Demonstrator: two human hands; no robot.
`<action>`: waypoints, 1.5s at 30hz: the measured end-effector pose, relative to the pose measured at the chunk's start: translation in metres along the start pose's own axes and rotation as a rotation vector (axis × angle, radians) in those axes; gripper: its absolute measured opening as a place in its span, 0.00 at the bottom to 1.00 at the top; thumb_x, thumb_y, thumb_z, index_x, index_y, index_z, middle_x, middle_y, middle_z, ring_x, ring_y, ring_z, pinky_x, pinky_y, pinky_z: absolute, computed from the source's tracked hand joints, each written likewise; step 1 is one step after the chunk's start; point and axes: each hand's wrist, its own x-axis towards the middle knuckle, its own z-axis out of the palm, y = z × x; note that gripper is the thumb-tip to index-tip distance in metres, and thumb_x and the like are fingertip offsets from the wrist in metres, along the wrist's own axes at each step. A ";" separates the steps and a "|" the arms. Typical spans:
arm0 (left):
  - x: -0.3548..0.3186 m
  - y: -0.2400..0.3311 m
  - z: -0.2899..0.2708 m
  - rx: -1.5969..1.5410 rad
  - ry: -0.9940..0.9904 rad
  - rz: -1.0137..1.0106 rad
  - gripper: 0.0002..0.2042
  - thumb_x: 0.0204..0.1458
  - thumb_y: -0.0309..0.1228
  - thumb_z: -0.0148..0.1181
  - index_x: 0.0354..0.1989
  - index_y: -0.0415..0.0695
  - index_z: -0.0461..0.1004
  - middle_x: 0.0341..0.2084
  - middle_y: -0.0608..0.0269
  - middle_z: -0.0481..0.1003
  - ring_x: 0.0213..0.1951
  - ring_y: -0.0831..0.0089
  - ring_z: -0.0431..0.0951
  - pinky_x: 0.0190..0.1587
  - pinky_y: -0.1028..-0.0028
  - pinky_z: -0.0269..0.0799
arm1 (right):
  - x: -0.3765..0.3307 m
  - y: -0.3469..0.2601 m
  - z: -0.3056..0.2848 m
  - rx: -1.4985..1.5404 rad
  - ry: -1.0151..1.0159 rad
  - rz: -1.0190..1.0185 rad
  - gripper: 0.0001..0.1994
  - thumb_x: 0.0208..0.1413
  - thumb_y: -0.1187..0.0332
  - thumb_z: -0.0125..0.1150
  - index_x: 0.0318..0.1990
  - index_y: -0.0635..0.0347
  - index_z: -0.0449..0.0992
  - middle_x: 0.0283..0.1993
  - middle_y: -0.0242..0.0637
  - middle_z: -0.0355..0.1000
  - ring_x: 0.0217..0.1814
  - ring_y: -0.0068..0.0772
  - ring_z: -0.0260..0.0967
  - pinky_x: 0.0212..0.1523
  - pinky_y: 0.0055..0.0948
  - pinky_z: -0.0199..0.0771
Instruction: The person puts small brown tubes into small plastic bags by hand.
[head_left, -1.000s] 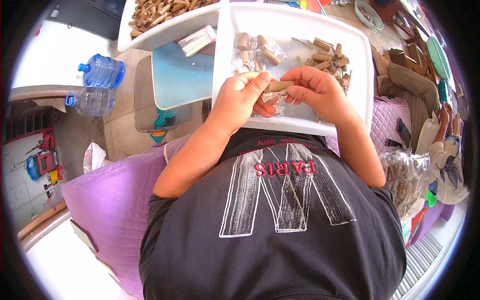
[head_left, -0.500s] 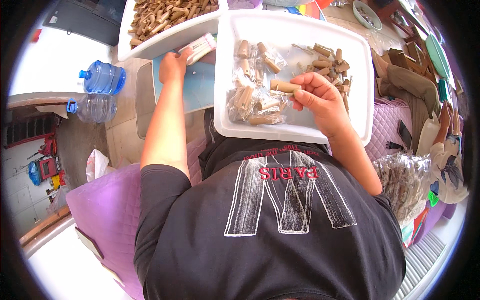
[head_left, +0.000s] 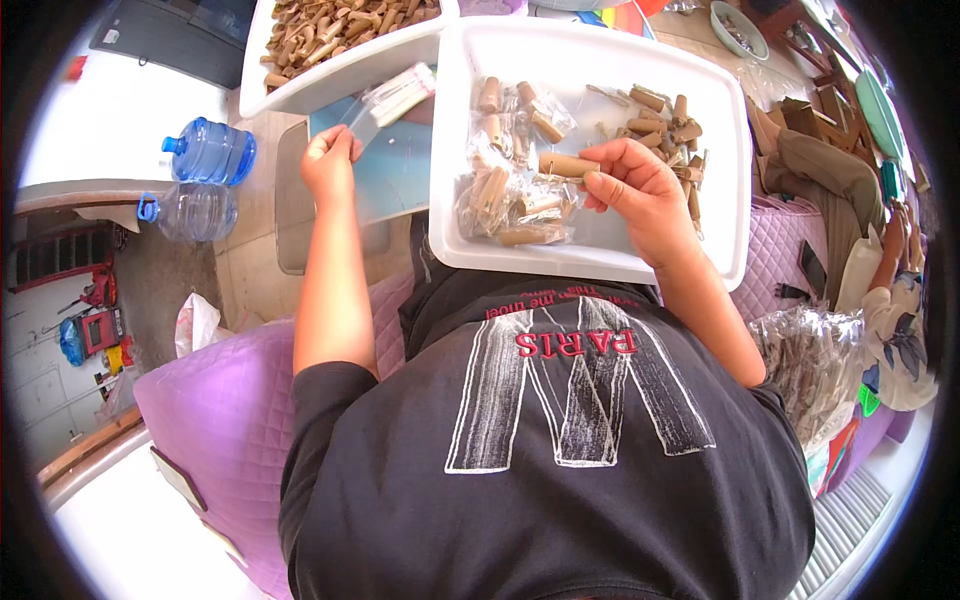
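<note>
My right hand [head_left: 640, 190] pinches a tan cylindrical piece [head_left: 562, 165] between thumb and fingers, over a white plastic tub [head_left: 740, 180]. Small clear bags with tan pieces inside [head_left: 490, 190] lie along the tub's left side. Loose tan pieces [head_left: 650, 125], some with thin metal parts, are heaped at its right. Left of the tub, my left hand [head_left: 332, 162] is closed on the edge of a clear plastic bag [head_left: 372, 122]. Beyond that bag, a stack of flat clear bags [head_left: 408, 92] rests over a light blue surface [head_left: 385, 180]; whether the held bag is fully off the stack is unclear.
Another white tub [head_left: 340, 75] full of tan pieces stands at the far left. Two blue water jugs [head_left: 215, 152] are on the left. Purple quilted fabric [head_left: 215, 410] lies beside me. At the right are a bundle in clear plastic [head_left: 810, 360] and another person's legs [head_left: 830, 165].
My left hand has moved back from the stack toward me, drawing a clear bag out by its edge. My right hand stays over the tub with the tan piece.
</note>
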 end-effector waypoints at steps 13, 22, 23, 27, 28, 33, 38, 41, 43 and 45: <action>-0.143 0.111 0.025 -0.153 -0.363 -0.105 0.09 0.44 0.30 0.65 0.27 0.37 0.73 0.20 0.65 0.74 0.20 0.81 0.71 0.25 0.82 0.69 | 0.002 -0.029 0.031 -0.722 0.169 -0.666 0.12 0.44 0.78 0.61 0.39 0.61 0.73 0.30 0.36 0.70 0.31 0.27 0.68 0.33 0.23 0.68; -0.167 0.117 0.045 -0.239 -0.494 -0.072 0.07 0.44 0.25 0.63 0.29 0.36 0.72 0.23 0.61 0.75 0.22 0.79 0.73 0.29 0.81 0.71 | -0.005 -0.028 0.029 -0.831 0.115 -0.637 0.13 0.42 0.79 0.61 0.38 0.62 0.73 0.30 0.35 0.70 0.31 0.28 0.68 0.34 0.23 0.68; -0.170 0.118 0.048 -0.278 -0.503 -0.082 0.07 0.44 0.24 0.63 0.30 0.36 0.72 0.25 0.60 0.75 0.24 0.78 0.74 0.29 0.80 0.71 | -0.006 -0.028 0.028 -0.835 0.069 -0.597 0.13 0.42 0.79 0.61 0.38 0.63 0.73 0.31 0.33 0.70 0.32 0.24 0.67 0.36 0.20 0.67; -0.171 0.125 0.053 -0.273 -0.624 -0.228 0.09 0.44 0.23 0.62 0.34 0.34 0.72 0.29 0.60 0.75 0.29 0.78 0.75 0.34 0.80 0.71 | -0.004 -0.032 0.019 -0.717 0.039 -0.497 0.13 0.41 0.80 0.61 0.38 0.62 0.73 0.32 0.33 0.70 0.33 0.24 0.67 0.37 0.21 0.67; -0.169 0.125 0.053 -0.198 -0.725 -0.216 0.12 0.44 0.23 0.62 0.37 0.33 0.72 0.30 0.60 0.75 0.32 0.78 0.74 0.36 0.80 0.71 | -0.002 -0.032 0.013 -0.709 -0.014 -0.484 0.13 0.41 0.80 0.60 0.38 0.62 0.74 0.33 0.33 0.70 0.34 0.24 0.66 0.38 0.21 0.66; -0.163 0.137 0.056 -0.026 -0.971 -0.293 0.16 0.44 0.23 0.62 0.43 0.32 0.70 0.33 0.61 0.75 0.36 0.79 0.73 0.42 0.81 0.68 | 0.004 -0.035 0.001 -0.682 -0.115 -0.508 0.12 0.43 0.78 0.60 0.38 0.61 0.74 0.31 0.32 0.69 0.32 0.22 0.65 0.34 0.20 0.65; -0.174 0.128 0.063 -0.142 -0.830 -0.187 0.15 0.46 0.25 0.62 0.42 0.32 0.71 0.33 0.63 0.74 0.36 0.80 0.73 0.41 0.82 0.67 | 0.004 -0.037 -0.002 -0.668 -0.207 -0.294 0.11 0.45 0.80 0.57 0.39 0.65 0.72 0.37 0.32 0.67 0.39 0.21 0.63 0.42 0.20 0.63; -0.180 0.124 0.062 -0.090 -0.790 -0.080 0.14 0.48 0.26 0.60 0.43 0.32 0.70 0.35 0.62 0.74 0.37 0.79 0.73 0.41 0.82 0.68 | 0.002 -0.028 -0.001 -0.533 -0.143 -0.244 0.11 0.46 0.79 0.57 0.40 0.65 0.72 0.38 0.30 0.67 0.39 0.19 0.62 0.42 0.19 0.63; -0.187 0.125 0.064 -0.078 -0.762 -0.001 0.13 0.49 0.26 0.59 0.42 0.33 0.71 0.34 0.61 0.74 0.36 0.78 0.74 0.39 0.81 0.69 | 0.001 -0.018 0.001 -0.474 -0.112 -0.267 0.11 0.46 0.78 0.58 0.40 0.64 0.73 0.36 0.30 0.69 0.38 0.19 0.63 0.40 0.19 0.64; -0.191 0.127 0.063 -0.066 -0.732 0.076 0.12 0.50 0.27 0.58 0.41 0.34 0.71 0.33 0.59 0.75 0.34 0.77 0.74 0.37 0.80 0.69 | -0.001 -0.015 0.004 -0.415 -0.081 -0.289 0.11 0.46 0.77 0.59 0.39 0.63 0.73 0.34 0.30 0.70 0.36 0.18 0.65 0.38 0.19 0.66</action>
